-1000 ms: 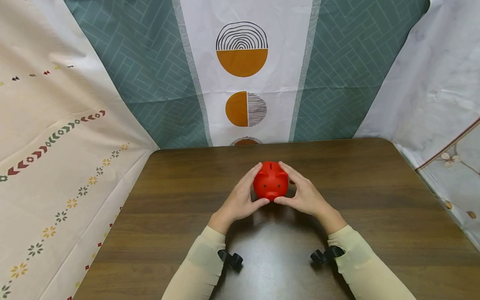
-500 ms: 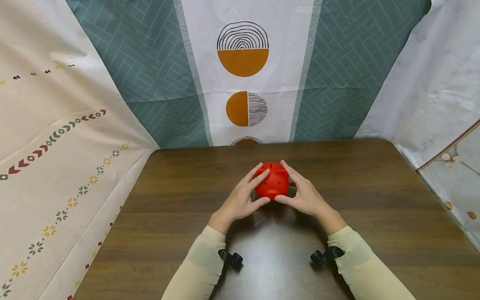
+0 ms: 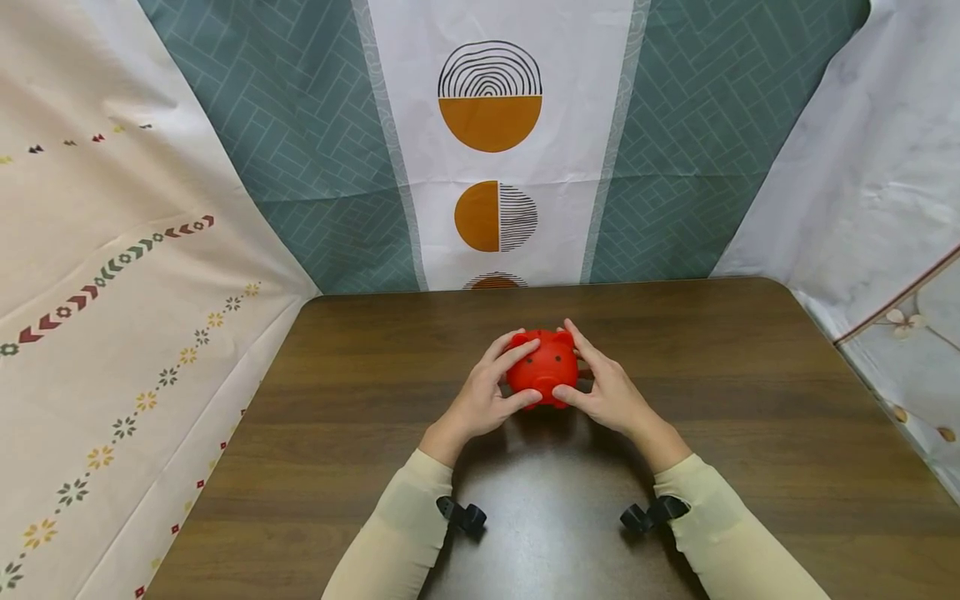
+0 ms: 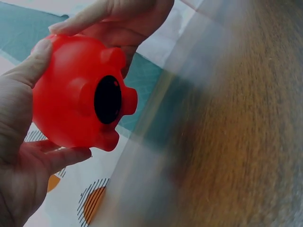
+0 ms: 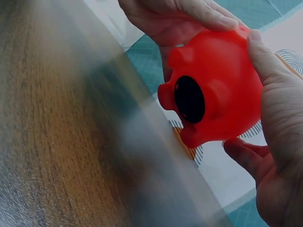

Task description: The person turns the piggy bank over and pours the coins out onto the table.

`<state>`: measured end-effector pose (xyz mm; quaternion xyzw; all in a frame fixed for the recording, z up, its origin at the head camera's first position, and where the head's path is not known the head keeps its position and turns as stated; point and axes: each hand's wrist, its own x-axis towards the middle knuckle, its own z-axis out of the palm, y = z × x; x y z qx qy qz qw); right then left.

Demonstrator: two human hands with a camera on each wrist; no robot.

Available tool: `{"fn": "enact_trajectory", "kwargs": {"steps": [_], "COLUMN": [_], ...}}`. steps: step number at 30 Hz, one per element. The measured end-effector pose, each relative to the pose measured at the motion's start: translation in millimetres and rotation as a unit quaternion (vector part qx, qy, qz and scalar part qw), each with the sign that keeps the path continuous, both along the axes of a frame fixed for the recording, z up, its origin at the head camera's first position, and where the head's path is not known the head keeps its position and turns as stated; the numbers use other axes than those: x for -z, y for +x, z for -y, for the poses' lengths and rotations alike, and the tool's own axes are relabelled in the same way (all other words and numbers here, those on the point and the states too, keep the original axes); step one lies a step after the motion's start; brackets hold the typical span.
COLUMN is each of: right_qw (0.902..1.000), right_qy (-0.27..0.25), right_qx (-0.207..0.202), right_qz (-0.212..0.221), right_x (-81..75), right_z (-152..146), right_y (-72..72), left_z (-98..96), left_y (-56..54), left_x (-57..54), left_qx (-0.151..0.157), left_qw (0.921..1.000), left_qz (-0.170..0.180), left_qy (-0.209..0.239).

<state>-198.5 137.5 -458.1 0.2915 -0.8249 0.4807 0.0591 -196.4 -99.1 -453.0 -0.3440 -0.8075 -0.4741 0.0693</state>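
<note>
A round red piggy bank (image 3: pixel 543 367) faces me in the head view, its ears up and its dark eyes and snout showing. My left hand (image 3: pixel 483 396) grips it from the left, thumb by the snout and one finger across the top of its face. From the right my right hand (image 3: pixel 611 392) holds it, thumb at the snout and fingers along the far side. Both wrist views show the piggy bank's underside raised off the table, with short feet and a black round plug (image 4: pixel 108 100) between them.
The brown wooden table (image 3: pixel 360 467) spreads around both arms. Behind it hangs a teal and white patterned cloth (image 3: pixel 570 217), with a cream cloth (image 3: pixel 150 333) along the left and a white one (image 3: pixel 862 183) along the right. Each wrist wears a small black camera (image 3: pixel 463 517).
A finger of my left hand has come over the front of the piggy bank. The piggy bank has tipped so its face turns up more and its top slot shows less.
</note>
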Motion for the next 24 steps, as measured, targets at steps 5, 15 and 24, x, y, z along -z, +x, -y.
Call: {"fn": "enact_trajectory", "kwargs": {"steps": [5,15,24], "right_qw": [0.9996,0.9964,0.9949], "right_qy": [0.011,0.02,0.016], "right_qx": [0.01,0.001,-0.001], "right_qz": [-0.022,-0.082,-0.099], "right_x": [-2.6,-7.6,-7.3], "right_z": [1.4,4.9,5.9], "right_y": [2.0,5.6,6.6], "left_z": [-0.9,-1.5,-1.9], "left_y": [0.3,20.6,22.0], "left_x": [-1.0,-33.4,-36.4], "left_qx": [-0.007,-0.012,-0.002], "left_qw": [0.9997,0.9984,0.9976], "left_qz": [0.015,0.031,0.038], "left_qy": [0.02,0.046,0.058]}}
